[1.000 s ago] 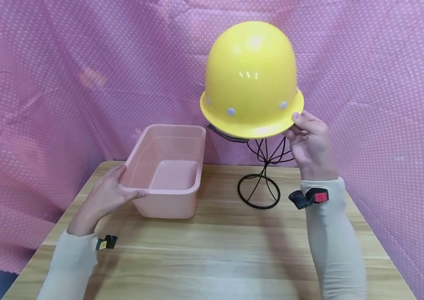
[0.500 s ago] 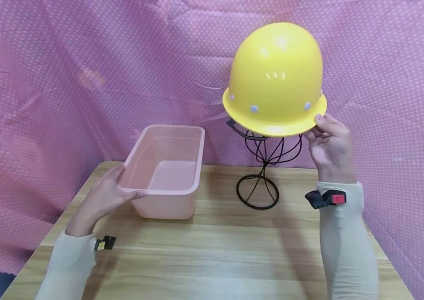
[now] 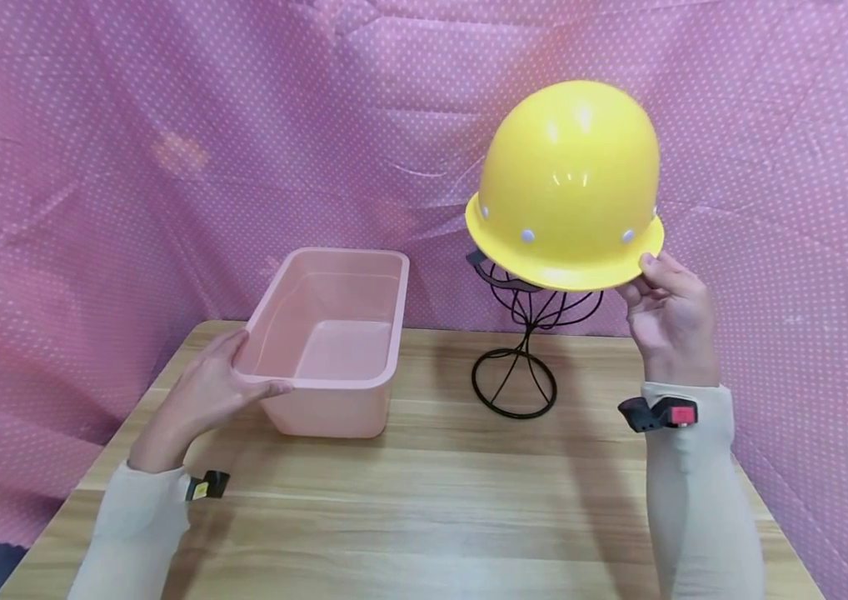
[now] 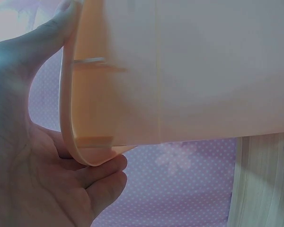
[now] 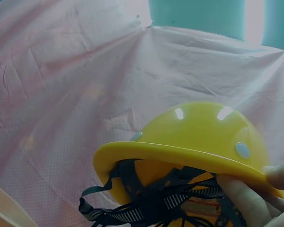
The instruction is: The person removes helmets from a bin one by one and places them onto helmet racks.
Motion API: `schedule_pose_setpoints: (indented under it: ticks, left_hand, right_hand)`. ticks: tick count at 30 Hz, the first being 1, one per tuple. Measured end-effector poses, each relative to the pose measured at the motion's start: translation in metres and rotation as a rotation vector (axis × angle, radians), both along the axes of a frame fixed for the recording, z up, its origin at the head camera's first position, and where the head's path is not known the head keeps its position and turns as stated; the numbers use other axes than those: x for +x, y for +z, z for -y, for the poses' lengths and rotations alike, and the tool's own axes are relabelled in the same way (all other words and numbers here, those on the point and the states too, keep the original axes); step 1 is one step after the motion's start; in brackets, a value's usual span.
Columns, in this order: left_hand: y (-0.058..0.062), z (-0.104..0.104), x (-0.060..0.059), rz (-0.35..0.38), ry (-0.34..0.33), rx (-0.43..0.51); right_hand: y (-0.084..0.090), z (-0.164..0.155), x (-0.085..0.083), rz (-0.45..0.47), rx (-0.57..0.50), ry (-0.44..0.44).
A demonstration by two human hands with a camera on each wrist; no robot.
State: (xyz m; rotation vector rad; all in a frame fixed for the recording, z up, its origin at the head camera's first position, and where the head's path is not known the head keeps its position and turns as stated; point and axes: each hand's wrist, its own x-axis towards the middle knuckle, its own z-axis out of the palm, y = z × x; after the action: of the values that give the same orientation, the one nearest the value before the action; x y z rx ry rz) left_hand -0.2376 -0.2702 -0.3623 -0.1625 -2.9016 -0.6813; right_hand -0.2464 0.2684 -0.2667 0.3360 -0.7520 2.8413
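My right hand (image 3: 665,293) pinches the brim of a yellow hard hat (image 3: 570,187) and holds it in the air, just above and to the right of a black wire hat stand (image 3: 517,367). The right wrist view shows the hard hat (image 5: 194,142) from below, with black straps (image 5: 151,201) hanging inside and my fingers (image 5: 248,196) under the brim. My left hand (image 3: 217,387) grips the near left corner of a pink plastic tub (image 3: 330,337) that stands on the wooden table (image 3: 424,500). In the left wrist view my fingers (image 4: 85,182) curl under the tub's rim (image 4: 68,137).
A pink dotted cloth (image 3: 94,167) hangs behind and at both sides of the table. The wire stand's round base rests on the table to the right of the tub. Bare wood stretches toward the near edge.
My right hand has carried the hard hat to the right and a little lower. The left hand and the tub have stayed where they were.
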Motion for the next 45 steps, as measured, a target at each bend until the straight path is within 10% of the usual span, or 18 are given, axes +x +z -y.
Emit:
schedule_pose_setpoints:
  ticks: [45]
  left_hand:
    - [0.001, 0.000, 0.000, 0.016, -0.004, -0.012]
  right_hand:
    - [-0.082, -0.007, 0.015, -0.012, 0.088, 0.072]
